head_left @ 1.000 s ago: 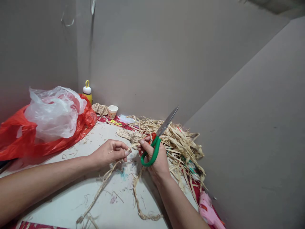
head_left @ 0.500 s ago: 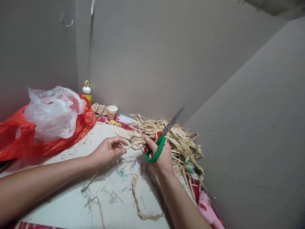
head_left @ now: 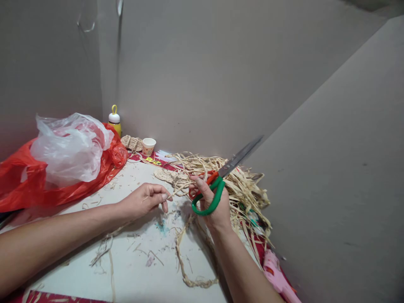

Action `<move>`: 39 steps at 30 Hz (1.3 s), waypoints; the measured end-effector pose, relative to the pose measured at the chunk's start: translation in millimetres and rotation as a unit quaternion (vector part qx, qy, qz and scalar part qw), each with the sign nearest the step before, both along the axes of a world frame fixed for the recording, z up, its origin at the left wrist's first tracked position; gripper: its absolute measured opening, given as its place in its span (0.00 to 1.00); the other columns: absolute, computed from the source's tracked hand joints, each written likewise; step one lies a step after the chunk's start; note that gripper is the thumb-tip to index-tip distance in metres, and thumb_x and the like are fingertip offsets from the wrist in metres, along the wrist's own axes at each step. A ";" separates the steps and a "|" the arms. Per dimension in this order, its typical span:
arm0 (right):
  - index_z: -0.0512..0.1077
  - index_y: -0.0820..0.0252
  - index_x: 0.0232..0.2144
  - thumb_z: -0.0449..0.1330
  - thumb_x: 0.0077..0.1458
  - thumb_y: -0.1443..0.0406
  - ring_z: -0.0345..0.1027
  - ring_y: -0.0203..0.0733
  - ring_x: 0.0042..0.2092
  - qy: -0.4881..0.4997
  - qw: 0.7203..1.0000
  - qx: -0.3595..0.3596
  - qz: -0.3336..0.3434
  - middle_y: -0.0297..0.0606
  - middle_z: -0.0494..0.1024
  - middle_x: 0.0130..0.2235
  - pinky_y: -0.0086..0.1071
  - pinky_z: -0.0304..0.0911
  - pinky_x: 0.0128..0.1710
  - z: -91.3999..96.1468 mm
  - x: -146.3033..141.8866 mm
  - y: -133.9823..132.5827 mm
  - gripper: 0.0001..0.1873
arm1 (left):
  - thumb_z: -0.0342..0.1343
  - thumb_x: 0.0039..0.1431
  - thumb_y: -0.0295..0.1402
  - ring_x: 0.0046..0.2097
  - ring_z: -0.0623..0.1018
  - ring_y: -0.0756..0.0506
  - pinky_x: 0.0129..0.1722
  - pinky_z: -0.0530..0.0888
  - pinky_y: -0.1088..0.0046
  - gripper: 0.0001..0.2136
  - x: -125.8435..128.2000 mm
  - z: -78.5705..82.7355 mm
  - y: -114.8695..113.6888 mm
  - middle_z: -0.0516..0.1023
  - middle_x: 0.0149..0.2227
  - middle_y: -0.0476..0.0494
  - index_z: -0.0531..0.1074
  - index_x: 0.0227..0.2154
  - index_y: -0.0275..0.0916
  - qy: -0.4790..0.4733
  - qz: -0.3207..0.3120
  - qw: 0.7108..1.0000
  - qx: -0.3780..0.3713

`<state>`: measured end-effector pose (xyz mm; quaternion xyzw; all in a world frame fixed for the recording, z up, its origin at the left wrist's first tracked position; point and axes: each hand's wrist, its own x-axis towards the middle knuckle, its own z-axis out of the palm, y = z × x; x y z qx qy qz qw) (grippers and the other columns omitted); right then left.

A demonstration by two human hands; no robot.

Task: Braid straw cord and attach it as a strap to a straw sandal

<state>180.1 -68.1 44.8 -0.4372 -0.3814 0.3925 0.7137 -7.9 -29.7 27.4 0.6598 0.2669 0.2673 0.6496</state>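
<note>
Left hand (head_left: 145, 202): we are pinching a straw cord (head_left: 179, 191), running between both hands. Right hand (head_left: 224, 207): we are gripping scissors (head_left: 220, 191), blades (head_left: 239, 158) pointing away. Hazard: if we are tugging too hard, the cord could be snapping.

This place is looking like a small craft corner; whether it is belonging to a home or a workshop, I cannot tell. Plain grey walls (head_left: 189, 84) are closing in the table (head_left: 148, 290). Taking the table as a clock, straw (head_left: 251, 191) is lying heaped at two o'clock, and a glue gun (head_left: 277, 277) is lying at four. Scraps (head_left: 157, 258) are littering the table. Near twelve, a bottle (head_left: 114, 118) and a cup (head_left: 148, 148) are standing.
</note>
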 end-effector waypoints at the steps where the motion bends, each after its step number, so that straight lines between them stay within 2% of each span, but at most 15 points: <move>1: 0.67 0.58 0.32 0.70 0.41 0.61 0.69 0.34 0.27 -0.007 1.000 0.013 0.007 0.33 0.76 0.32 0.27 0.63 0.24 0.5 0.0 -0.7 0.17 | 0.53 0.58 0.41 0.18 0.55 0.57 0.19 0.50 0.78 0.12 0.1 0.6 0.6 0.76 0.26 0.48 0.71 0.33 0.36 -0.012 -0.016 0.999 -0.041; 4: 0.67 0.57 0.32 0.69 0.42 0.62 0.67 0.33 0.25 -0.031 0.999 0.024 0.013 0.30 0.74 0.28 0.28 0.63 0.24 0.8 0.6 -1.8 0.16 | 0.56 0.55 0.42 0.17 0.53 0.58 0.18 0.46 0.77 0.13 0.3 2.5 1.0 0.75 0.24 0.49 0.70 0.32 0.35 -0.043 -0.061 0.990 -0.123; 8: 0.66 0.57 0.32 0.69 0.42 0.61 0.65 0.33 0.23 -0.071 0.997 0.003 -0.004 0.27 0.70 0.23 0.28 0.61 0.24 -1.1 1.9 -1.2 0.17 | 0.59 0.53 0.41 0.17 0.54 0.58 0.18 0.45 0.77 0.15 -0.1 6.6 -0.7 0.75 0.24 0.47 0.73 0.37 0.33 -0.030 -0.076 0.983 -0.164; 10: 0.65 0.57 0.32 0.66 0.46 0.58 0.62 0.33 0.21 -0.123 0.992 -0.011 -0.022 0.26 0.68 0.21 0.27 0.58 0.23 -2.6 3.3 -0.8 0.16 | 0.60 0.53 0.40 0.17 0.55 0.59 0.18 0.45 0.78 0.17 -0.6 7.8 -0.6 0.76 0.26 0.46 0.74 0.41 0.33 -0.030 -0.058 0.985 -0.160; 13: 0.63 0.57 0.31 0.59 0.53 0.53 0.57 0.32 0.21 -0.249 0.967 -0.031 -0.048 0.25 0.64 0.20 0.27 0.55 0.21 -7.1 7.7 -0.3 0.15 | 0.59 0.53 0.39 0.17 0.58 0.58 0.18 0.48 0.78 0.17 -1.2 7.2 2.2 0.78 0.30 0.43 0.75 0.42 0.33 -0.057 0.002 0.990 -0.132; 15: 0.64 0.57 0.30 0.61 0.50 0.53 0.56 0.33 0.22 -0.304 0.951 -0.030 -0.052 0.26 0.63 0.21 0.27 0.54 0.23 -12.0 11.8 0.3 0.15 | 0.59 0.53 0.39 0.18 0.60 0.58 0.18 0.51 0.78 0.17 -1.5 6.3 5.0 0.79 0.32 0.41 0.74 0.43 0.33 -0.083 0.046 0.989 -0.114; 17: 0.64 0.57 0.28 0.65 0.45 0.55 0.55 0.33 0.24 -0.378 0.924 -0.018 -0.057 0.26 0.63 0.22 0.28 0.53 0.25 -18.0 15.2 1.2 0.16 | 0.59 0.53 0.39 0.19 0.60 0.57 0.18 0.53 0.79 0.18 -2.0 6.6 7.6 0.79 0.33 0.41 0.74 0.43 0.32 -0.104 0.089 0.986 -0.093; 18: 0.63 0.56 0.27 0.65 0.45 0.56 0.55 0.34 0.24 -0.436 0.897 -0.013 -0.065 0.26 0.63 0.22 0.28 0.52 0.26 -21.0 16.3 1.6 0.16 | 0.59 0.53 0.38 0.19 0.60 0.57 0.18 0.54 0.79 0.18 -2.5 7.5 8.5 0.79 0.33 0.41 0.74 0.43 0.32 -0.109 0.110 0.985 -0.079; 22: 0.61 0.55 0.32 0.59 0.50 0.55 0.61 0.38 0.22 -0.656 0.751 -0.002 -0.083 0.28 0.67 0.21 0.29 0.50 0.24 -29.9 16.2 2.5 0.14 | 0.59 0.52 0.39 0.18 0.61 0.57 0.19 0.57 0.78 0.19 -5.2 13.6 11.0 0.79 0.30 0.42 0.74 0.43 0.31 -0.106 0.185 0.977 -0.024; 24: 0.62 0.56 0.36 0.57 0.51 0.55 0.65 0.42 0.24 -0.709 0.701 -0.002 -0.082 0.32 0.70 0.23 0.30 0.50 0.24 -32.1 15.9 3.1 0.14 | 0.58 0.53 0.39 0.18 0.61 0.57 0.19 0.57 0.79 0.18 -6.8 15.8 12.3 0.79 0.30 0.43 0.74 0.43 0.32 -0.103 0.205 0.973 -0.006; 26: 0.62 0.56 0.35 0.57 0.51 0.55 0.68 0.44 0.27 -0.742 0.665 -0.001 -0.091 0.34 0.73 0.25 0.30 0.50 0.25 -34.0 17.1 4.3 0.14 | 0.57 0.54 0.38 0.18 0.60 0.57 0.18 0.56 0.79 0.16 -8.1 16.5 13.9 0.79 0.30 0.43 0.75 0.41 0.32 -0.104 0.210 0.972 0.012; 28: 0.63 0.55 0.32 0.57 0.51 0.54 0.69 0.45 0.28 -0.760 0.642 0.007 -0.107 0.36 0.74 0.26 0.31 0.50 0.25 -36.4 19.5 5.9 0.13 | 0.56 0.54 0.38 0.18 0.60 0.57 0.18 0.55 0.79 0.15 -8.8 15.7 15.5 0.78 0.29 0.44 0.76 0.40 0.33 -0.107 0.211 0.971 0.026; 30: 0.64 0.55 0.30 0.57 0.50 0.54 0.69 0.45 0.29 -0.766 0.630 0.016 -0.127 0.37 0.75 0.26 0.32 0.50 0.26 -39.0 22.2 7.4 0.12 | 0.56 0.54 0.38 0.18 0.60 0.57 0.18 0.55 0.79 0.14 -8.9 14.4 16.5 0.78 0.29 0.45 0.76 0.39 0.33 -0.113 0.218 0.969 0.031; 33: 0.66 0.56 0.30 0.57 0.51 0.53 0.69 0.45 0.29 -0.767 0.622 0.014 -0.158 0.38 0.75 0.27 0.32 0.50 0.27 -41.7 24.5 8.9 0.13 | 0.56 0.54 0.38 0.18 0.61 0.56 0.17 0.57 0.79 0.15 -8.8 13.0 16.5 0.79 0.31 0.43 0.75 0.39 0.33 -0.111 0.228 0.967 0.036; 39: 0.68 0.57 0.30 0.57 0.51 0.53 0.68 0.43 0.28 -0.771 0.611 0.017 -0.178 0.38 0.76 0.28 0.31 0.50 0.27 -40.2 21.6 8.1 0.14 | 0.54 0.57 0.38 0.19 0.61 0.57 0.18 0.57 0.79 0.12 -10.1 12.0 16.2 0.78 0.30 0.44 0.76 0.30 0.33 -0.086 0.218 0.970 0.064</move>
